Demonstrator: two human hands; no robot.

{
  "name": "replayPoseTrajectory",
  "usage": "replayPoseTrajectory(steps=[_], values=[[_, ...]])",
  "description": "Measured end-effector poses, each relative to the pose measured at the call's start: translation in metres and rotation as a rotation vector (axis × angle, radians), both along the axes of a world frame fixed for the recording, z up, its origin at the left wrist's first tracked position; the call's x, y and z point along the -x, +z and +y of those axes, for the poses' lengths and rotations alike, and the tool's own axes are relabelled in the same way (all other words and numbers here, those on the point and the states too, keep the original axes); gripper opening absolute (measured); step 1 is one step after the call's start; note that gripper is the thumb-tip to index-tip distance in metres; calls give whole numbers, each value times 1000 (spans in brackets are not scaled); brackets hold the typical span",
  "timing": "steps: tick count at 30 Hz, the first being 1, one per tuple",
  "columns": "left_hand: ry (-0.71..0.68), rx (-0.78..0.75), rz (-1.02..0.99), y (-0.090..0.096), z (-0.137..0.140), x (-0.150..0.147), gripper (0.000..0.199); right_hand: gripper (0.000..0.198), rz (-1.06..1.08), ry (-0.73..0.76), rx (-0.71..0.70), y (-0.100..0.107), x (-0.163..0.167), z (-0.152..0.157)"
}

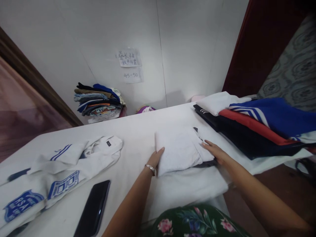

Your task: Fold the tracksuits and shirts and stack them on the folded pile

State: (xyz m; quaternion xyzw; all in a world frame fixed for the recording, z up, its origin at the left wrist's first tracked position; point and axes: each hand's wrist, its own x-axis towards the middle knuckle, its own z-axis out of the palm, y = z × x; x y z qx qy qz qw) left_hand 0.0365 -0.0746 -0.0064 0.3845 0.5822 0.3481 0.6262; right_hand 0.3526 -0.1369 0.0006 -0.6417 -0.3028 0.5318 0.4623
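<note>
A folded white garment [179,149] lies in front of me, with dark parts showing at its right edge. My left hand [156,158] grips its left edge, the thumb on top and the other fingers mostly hidden at the side. At the right edge, my right hand [214,151] holds the same garment between thumb and fingers; some fingers are out of sight. Beneath its near side lies a white cloth [190,184], which hangs toward my flowered green clothing.
White shirts with blue prints [61,168] and a black phone [93,209] lie on the left of the white table [138,131]. Dark, red and blue garments [256,126] are piled at right. A clothes stack [98,102] stands by the wall beneath handwritten paper signs [129,59].
</note>
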Motion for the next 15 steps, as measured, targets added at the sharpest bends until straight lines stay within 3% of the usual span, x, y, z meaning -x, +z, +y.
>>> replayPoseTrajectory(steps=[6, 10, 15], values=[[-16, 59, -76, -1, -2, 9, 54, 61, 249, 247, -51, 14, 9, -8], [-46, 89, -118, 6, -3, 12, 51, 61, 335, 250, -80, 15, 16, -17], [-6, 147, -210, 21, -2, 7, 51, 69, 351, 249, -214, 9, 22, -20]])
